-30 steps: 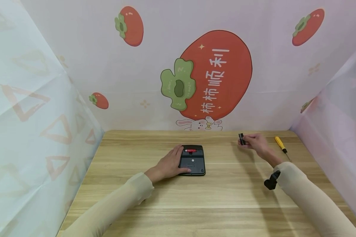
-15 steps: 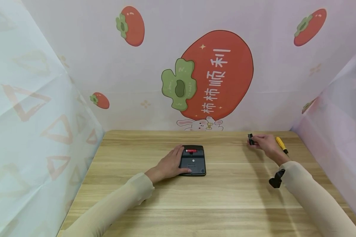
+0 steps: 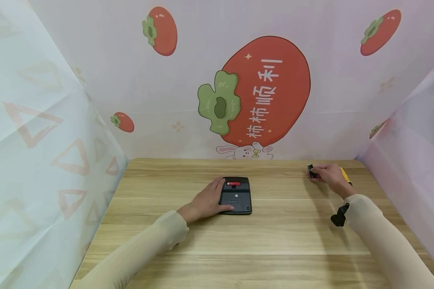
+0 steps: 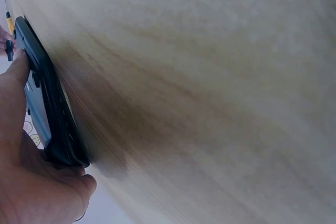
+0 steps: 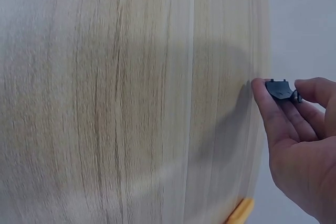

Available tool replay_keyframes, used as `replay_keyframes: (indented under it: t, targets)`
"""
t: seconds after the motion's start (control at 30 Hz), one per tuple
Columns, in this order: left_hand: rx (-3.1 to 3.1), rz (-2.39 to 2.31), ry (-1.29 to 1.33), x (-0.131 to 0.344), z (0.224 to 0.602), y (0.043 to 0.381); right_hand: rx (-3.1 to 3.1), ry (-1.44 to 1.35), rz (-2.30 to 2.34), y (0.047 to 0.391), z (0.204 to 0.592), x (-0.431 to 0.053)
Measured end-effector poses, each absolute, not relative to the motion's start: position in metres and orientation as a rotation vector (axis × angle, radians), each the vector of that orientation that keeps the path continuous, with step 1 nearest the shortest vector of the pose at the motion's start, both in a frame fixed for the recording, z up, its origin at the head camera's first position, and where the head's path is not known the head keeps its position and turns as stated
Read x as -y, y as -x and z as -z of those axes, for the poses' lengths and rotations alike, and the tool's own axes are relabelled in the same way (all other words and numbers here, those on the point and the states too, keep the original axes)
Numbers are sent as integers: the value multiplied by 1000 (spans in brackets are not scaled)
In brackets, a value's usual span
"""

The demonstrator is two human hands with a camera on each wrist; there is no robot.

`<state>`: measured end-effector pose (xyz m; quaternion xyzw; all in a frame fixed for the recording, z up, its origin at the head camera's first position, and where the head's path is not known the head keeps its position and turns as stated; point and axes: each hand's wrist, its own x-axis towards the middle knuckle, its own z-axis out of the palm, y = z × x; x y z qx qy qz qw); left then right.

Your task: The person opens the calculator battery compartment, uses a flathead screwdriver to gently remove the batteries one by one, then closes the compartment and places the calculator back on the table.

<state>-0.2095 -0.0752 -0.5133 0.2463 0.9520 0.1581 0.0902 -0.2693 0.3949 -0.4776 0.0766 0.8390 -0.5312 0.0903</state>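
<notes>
A black calculator (image 3: 241,204) lies with its back up on the table, its battery bay uncovered at the far end and a red battery (image 3: 233,184) in it. My left hand (image 3: 205,201) grips the calculator from its left side, thumb on the near part and fingers along the left edge. In the left wrist view, thumb and fingers span the dark casing (image 4: 50,98). At the far right, my right hand (image 3: 330,176) pinches a small black battery cover (image 3: 311,171) between thumb and fingers. Small tabs show on the battery cover (image 5: 280,89) in the right wrist view.
A yellow-handled screwdriver (image 3: 345,176) lies at the far right, partly hidden behind the right hand. The wooden table (image 3: 246,241) meets a printed sheet (image 3: 188,80) at the back, with pale sheets at both sides. A black strap device (image 3: 340,216) sits at the right wrist.
My right hand has moved right with the battery cover, which has turned a little, and now covers more of the screwdriver. The left hand and calculator have stayed in place.
</notes>
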Motion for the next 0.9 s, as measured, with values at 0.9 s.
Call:
replay_keyframes:
  t: [0.9]
  targets:
    - [-2829, -477, -726, 75, 513, 209, -2740, -139, 1108, 272, 470, -393]
